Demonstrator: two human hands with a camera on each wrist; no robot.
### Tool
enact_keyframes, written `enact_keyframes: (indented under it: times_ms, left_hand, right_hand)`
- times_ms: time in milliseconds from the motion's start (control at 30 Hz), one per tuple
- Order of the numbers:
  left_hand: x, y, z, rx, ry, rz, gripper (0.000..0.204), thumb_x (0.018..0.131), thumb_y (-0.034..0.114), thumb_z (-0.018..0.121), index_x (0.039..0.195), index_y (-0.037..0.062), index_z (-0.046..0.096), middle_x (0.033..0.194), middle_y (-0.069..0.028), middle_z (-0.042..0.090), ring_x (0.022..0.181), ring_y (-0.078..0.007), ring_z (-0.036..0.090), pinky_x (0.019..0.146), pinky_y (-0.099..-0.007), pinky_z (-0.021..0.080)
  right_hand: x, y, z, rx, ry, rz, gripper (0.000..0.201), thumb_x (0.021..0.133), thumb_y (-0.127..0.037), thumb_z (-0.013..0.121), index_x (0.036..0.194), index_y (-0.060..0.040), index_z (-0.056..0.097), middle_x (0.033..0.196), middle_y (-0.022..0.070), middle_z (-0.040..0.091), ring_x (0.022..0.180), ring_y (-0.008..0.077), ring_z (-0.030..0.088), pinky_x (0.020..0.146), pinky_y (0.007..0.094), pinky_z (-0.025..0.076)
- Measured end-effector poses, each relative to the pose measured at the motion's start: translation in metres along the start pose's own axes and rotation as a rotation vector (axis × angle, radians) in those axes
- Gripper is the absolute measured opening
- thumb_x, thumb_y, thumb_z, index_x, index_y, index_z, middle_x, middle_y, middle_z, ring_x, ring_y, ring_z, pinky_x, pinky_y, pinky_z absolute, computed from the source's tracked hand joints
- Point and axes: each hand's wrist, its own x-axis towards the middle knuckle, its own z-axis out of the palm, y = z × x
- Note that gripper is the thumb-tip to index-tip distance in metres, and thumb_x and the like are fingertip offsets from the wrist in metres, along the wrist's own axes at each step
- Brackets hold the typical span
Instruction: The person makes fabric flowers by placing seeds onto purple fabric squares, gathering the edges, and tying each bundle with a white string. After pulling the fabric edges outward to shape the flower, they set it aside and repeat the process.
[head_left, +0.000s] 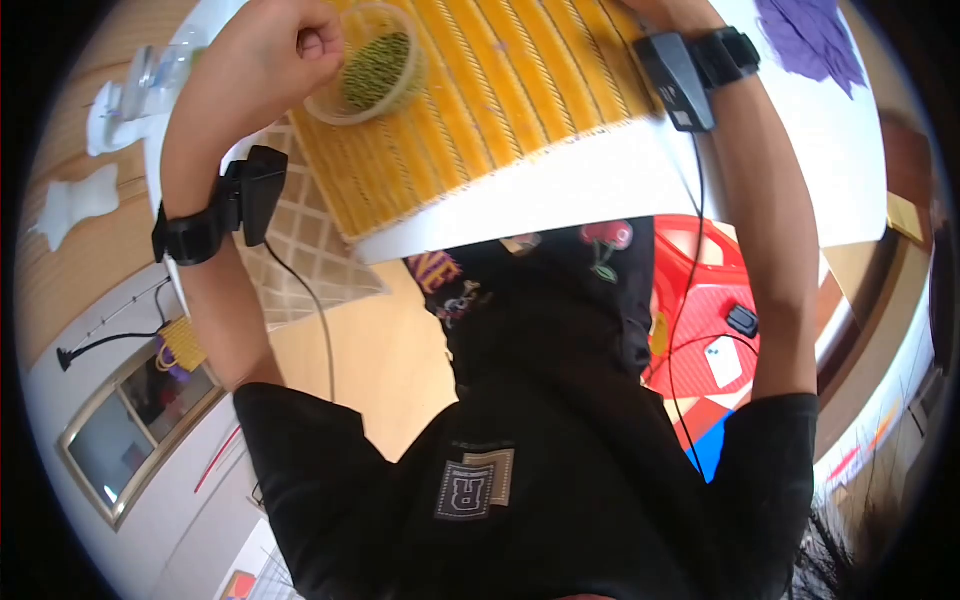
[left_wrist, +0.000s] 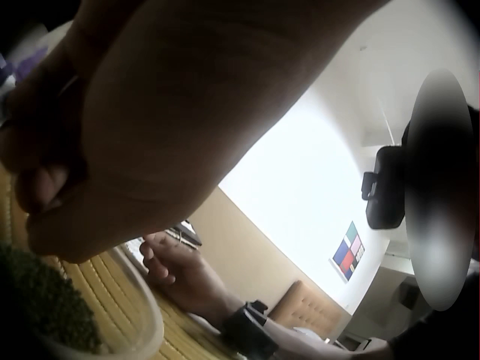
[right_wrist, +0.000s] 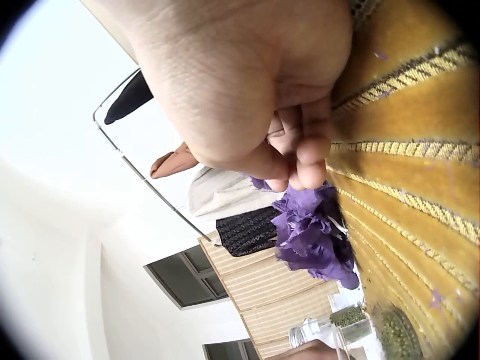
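My left hand (head_left: 275,50) hovers at the rim of a clear round tub (head_left: 418,85), fingers curled in towards the palm, and nothing shows in its grasp. Small green beans (head_left: 376,72) fill the tub's bottom. In the left wrist view the beans (left_wrist: 45,300) lie just below that hand. My right hand (right_wrist: 255,90) is over the far right part of a yellow striped mat (right_wrist: 420,195). Its fingers bend loosely with the tips together, and nothing shows between them. Past these fingertips, in the right wrist view, is a crumpled purple bunch (right_wrist: 311,240).
Purple cloth (head_left: 815,40) lies on the white table (head_left: 850,170) at the right. Clear containers (head_left: 150,80) stand at the far left. A red plastic stool (head_left: 700,330) is below the table's edge. Cords (head_left: 322,320) hang from both wrist cameras.
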Motion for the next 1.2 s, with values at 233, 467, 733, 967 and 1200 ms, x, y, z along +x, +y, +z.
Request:
enact_keyframes:
  times_ms: [233, 467, 733, 967, 1200]
  left_hand:
    - [0.008, -0.021, -0.002, -0.042, 0.017, 0.027, 0.011, 0.084, 0.005, 0.062, 0.079, -0.0032, 0.057, 0.066, 0.0003, 0.05, 0.062, -0.0069, 0.045, 0.059, -0.0241, 0.041]
    - [0.006, 0.005, -0.002, 0.052, -0.066, -0.031, 0.009, 0.083, 0.005, 0.063, 0.083, -0.0032, 0.062, 0.065, -0.0032, 0.053, 0.062, -0.008, 0.047, 0.058, -0.0244, 0.041]
    - [-0.003, 0.024, -0.008, -0.102, 0.124, 0.012, 0.013, 0.085, 0.011, 0.068, 0.082, -0.0009, 0.063, 0.066, -0.0004, 0.056, 0.06, -0.0071, 0.048, 0.056, -0.0236, 0.04]
    - [0.03, 0.109, 0.054, -0.777, -0.103, 0.264, 0.017, 0.088, 0.013, 0.068, 0.078, -0.0005, 0.063, 0.062, 0.0036, 0.052, 0.056, -0.001, 0.044, 0.051, -0.0197, 0.034]
    - [0.065, 0.1, 0.095, -1.303, -0.238, 0.251, 0.019, 0.091, 0.014, 0.063, 0.076, 0.0014, 0.062, 0.064, 0.0024, 0.056, 0.055, -0.0017, 0.048, 0.05, -0.0175, 0.036]
  right_hand:
    - [0.0, 0.008, 0.003, 0.018, -0.003, 0.012, 0.014, 0.09, 0.001, 0.051, 0.098, 0.0025, 0.063, 0.08, 0.0045, 0.063, 0.063, 0.0088, 0.056, 0.056, 0.0188, 0.043]
    - [0.001, 0.007, 0.003, 0.037, 0.009, 0.02, 0.014, 0.089, 0.001, 0.052, 0.098, 0.0024, 0.063, 0.082, 0.0056, 0.064, 0.063, 0.0087, 0.056, 0.056, 0.0187, 0.043]
    - [-0.001, 0.005, 0.005, 0.02, 0.022, 0.032, 0.015, 0.089, 0.001, 0.05, 0.097, 0.0009, 0.063, 0.082, 0.0053, 0.064, 0.063, 0.0084, 0.056, 0.057, 0.0193, 0.043]
    - [0.002, 0.019, 0.0, -0.059, 0.034, -0.048, 0.015, 0.087, 0.0, 0.055, 0.098, 0.0024, 0.066, 0.081, 0.0061, 0.067, 0.062, 0.0077, 0.059, 0.056, 0.0187, 0.045]
    - [-0.002, 0.01, 0.004, -0.079, 0.033, 0.053, 0.017, 0.089, -0.002, 0.055, 0.104, 0.0011, 0.064, 0.084, 0.0049, 0.066, 0.063, 0.0075, 0.058, 0.057, 0.0195, 0.044]
